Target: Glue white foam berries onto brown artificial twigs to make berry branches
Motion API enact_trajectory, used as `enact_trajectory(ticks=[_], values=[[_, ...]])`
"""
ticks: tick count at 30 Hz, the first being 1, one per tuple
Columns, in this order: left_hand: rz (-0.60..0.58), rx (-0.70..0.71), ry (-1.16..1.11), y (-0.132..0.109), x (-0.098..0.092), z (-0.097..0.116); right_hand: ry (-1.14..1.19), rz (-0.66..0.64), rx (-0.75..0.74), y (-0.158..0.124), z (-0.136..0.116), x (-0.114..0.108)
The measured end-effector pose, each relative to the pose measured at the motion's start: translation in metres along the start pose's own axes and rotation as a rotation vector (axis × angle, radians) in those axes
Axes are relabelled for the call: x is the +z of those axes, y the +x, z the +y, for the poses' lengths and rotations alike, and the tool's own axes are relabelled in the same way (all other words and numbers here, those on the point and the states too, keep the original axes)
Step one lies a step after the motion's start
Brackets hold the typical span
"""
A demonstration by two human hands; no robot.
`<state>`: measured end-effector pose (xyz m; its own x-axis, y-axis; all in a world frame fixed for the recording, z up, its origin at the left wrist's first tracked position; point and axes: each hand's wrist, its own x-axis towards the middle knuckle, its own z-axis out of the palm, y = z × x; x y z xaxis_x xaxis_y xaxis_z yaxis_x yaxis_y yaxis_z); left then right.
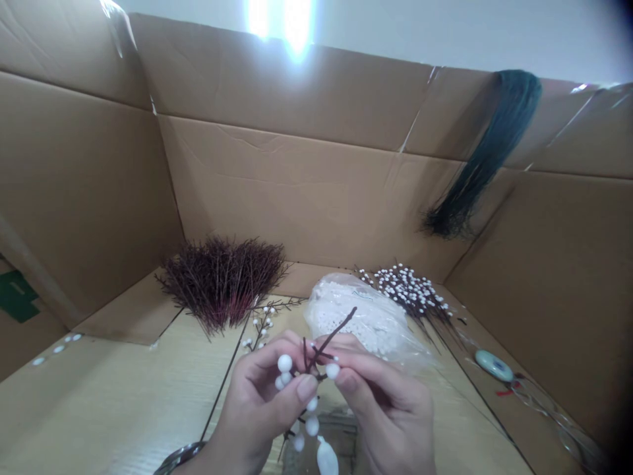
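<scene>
A brown artificial berry branch [340,324] stands between my hands, its bare tip pointing up and to the right. My left hand [260,402] grips its stem with thumb and fingers. White berries [311,425] hang from the lower twigs, some partly behind my left thumb. My right hand [390,409] is closed, pinching a white berry [333,371] at the end of a short side twig. Below the hands is a white teardrop-shaped piece [327,456]; what it belongs to cannot be made out.
A clear plastic bag [361,316] of white berries lies ahead. Bare brown branches [222,284] are heaped at back left, berried branches [410,290] at back right. Dark green strands [504,132] hang over the cardboard wall [297,185]. A pale green oval device [493,365] lies right.
</scene>
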<state>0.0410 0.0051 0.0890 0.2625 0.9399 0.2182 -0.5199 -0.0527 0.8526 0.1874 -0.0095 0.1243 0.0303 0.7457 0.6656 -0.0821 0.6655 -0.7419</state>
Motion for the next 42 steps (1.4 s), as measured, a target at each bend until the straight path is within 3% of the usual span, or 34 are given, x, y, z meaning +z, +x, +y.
enact_trajectory(ticks=[6,12,14,16,17,23,28,36,39,42], values=[[0.011,-0.012,0.033,0.005,0.001,0.002,-0.017,-0.043,0.065,0.004,0.001,-0.007],[0.092,-0.053,0.064,0.013,-0.001,0.013,-0.379,0.044,0.069,0.021,0.013,-0.064],[0.098,-0.071,0.075,0.016,-0.001,0.015,-0.587,-0.13,0.156,0.017,0.031,-0.088],[0.094,-0.091,0.096,0.017,-0.001,0.015,-0.83,-0.417,0.358,0.01,0.056,-0.106],[0.093,-0.103,0.107,0.018,-0.001,0.015,-0.893,-0.462,0.41,0.006,0.069,-0.113],[0.065,-0.183,0.135,0.02,-0.003,0.003,-1.117,-0.511,0.489,0.01,0.14,-0.122],[0.048,-0.216,0.111,0.021,-0.009,-0.003,-1.201,-0.606,0.577,0.021,0.173,-0.115],[0.01,-0.205,0.085,0.024,-0.006,0.001,-1.195,-0.583,0.585,0.021,0.164,-0.113],[0.003,-0.177,0.13,0.025,-0.006,0.0,-1.111,-0.558,0.542,0.02,0.146,-0.109],[-0.004,-0.142,0.203,0.026,-0.008,-0.001,-0.991,-0.521,0.463,0.012,0.112,-0.101]])
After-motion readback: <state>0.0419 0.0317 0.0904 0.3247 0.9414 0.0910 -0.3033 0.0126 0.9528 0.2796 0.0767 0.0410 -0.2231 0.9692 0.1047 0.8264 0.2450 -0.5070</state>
